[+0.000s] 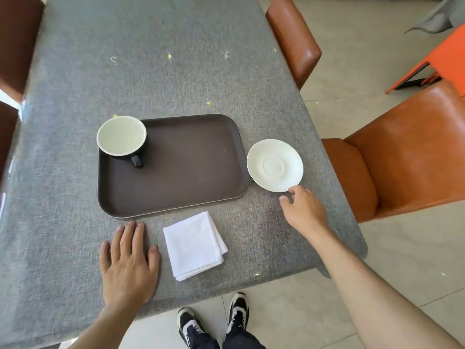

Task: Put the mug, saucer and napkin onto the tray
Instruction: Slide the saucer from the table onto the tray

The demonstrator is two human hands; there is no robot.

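Mug with a black outside and a cream inside (121,136) stands upright in the far left corner of the dark brown rectangular plastic tray (191,170), and its handle points toward the person. This tray lies flat on the grey fabric-covered tabletop (151,71). Just beside the right edge of the tray, the round white ceramic saucer (275,165) rests on the tabletop, apart from the tray by a narrow gap. The folded white cloth napkin (195,245) lies on the tabletop near the front edge of the tray, between the two hands.

The left hand (128,263) lies flat on the tabletop with the fingers spread and released; it holds nothing, and its fingertips are just beside the front edge of the tray. The right hand (303,210) reaches to the saucer: its fingers are loosely curled and one fingertip touches the near rim of the saucer, but the hand does not grasp it yet.

Orange-brown leather chairs (412,157) stand at the right side of the tabletop, on the pale tiled floor (364,71). The person's black and white shoes (214,321) are visible below the near edge.
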